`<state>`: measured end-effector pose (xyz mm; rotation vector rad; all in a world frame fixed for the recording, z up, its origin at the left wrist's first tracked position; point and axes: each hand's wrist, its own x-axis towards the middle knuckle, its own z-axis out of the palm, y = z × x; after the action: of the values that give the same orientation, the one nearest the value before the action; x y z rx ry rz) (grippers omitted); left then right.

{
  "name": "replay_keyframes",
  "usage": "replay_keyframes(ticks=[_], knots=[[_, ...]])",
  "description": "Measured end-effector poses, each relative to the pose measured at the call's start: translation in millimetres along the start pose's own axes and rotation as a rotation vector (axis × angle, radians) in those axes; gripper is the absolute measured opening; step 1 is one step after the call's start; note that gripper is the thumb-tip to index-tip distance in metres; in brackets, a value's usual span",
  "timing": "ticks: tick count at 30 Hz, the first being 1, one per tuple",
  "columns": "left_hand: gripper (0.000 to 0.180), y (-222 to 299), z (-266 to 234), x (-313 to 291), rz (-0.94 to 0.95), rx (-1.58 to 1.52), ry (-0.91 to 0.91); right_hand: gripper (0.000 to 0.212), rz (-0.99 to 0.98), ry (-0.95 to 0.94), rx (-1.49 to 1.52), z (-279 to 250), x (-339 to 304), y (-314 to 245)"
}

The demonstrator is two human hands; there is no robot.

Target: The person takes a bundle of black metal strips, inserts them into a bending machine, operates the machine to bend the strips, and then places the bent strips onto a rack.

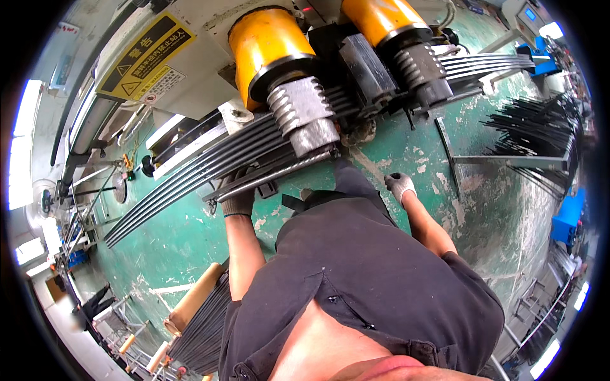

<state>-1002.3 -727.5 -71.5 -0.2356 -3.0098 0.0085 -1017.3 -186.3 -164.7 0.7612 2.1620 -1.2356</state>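
My left hand [238, 204], in a greyish work glove, reaches up to the front of a machine beside a ribbed metal bar [273, 178]. Its fingers pass behind that bar, close to several long dark rods [184, 184], so whether they grip anything is hidden. The rods lie side by side, run through the machine under two ribbed metal heads [302, 114] and stick out far to the left. Away from the machine, my right hand [399, 185], in a pale glove with dark fingertips, hangs low to the right. Its fingers are curled, and nothing shows in them.
Two yellow cylinders [270, 44] top the machine, next to a warning sign [146, 57]. A metal rack [508, 160] with many dark rods stands right. More dark rods [200, 330] lie by a brown roll [198, 295] behind my left arm. Far left is another person [95, 305].
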Motion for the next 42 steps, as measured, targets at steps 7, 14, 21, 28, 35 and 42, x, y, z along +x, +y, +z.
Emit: replay_keyframes(ticks=[7, 14, 21, 28, 35, 42], knots=[[0.030, -4, -55, -11, 0.023, 0.046, 0.054, 0.032, -0.181, 0.105, 0.040, 23, -91, -53], [0.022, -19, -106, -9, -0.634, -1.464, 0.429, 0.034, -0.356, -0.011, 0.650, 36, -107, -127], [0.043, -47, -130, -30, -0.719, -1.878, 0.645, 0.036, -0.659, -0.218, 0.888, 49, -138, -240], [0.047, -36, -164, -20, -0.759, -2.151, 0.762, 0.046, -0.530, -0.351, 1.064, 57, -160, -285], [0.025, -34, -271, 4, -0.631, -0.558, 0.747, 0.042, -0.209, -0.479, 1.329, 62, -173, -329], [0.032, -60, -382, 32, -0.523, -1.085, 0.899, 0.039, -0.411, -0.548, 1.295, 92, -132, -333]])
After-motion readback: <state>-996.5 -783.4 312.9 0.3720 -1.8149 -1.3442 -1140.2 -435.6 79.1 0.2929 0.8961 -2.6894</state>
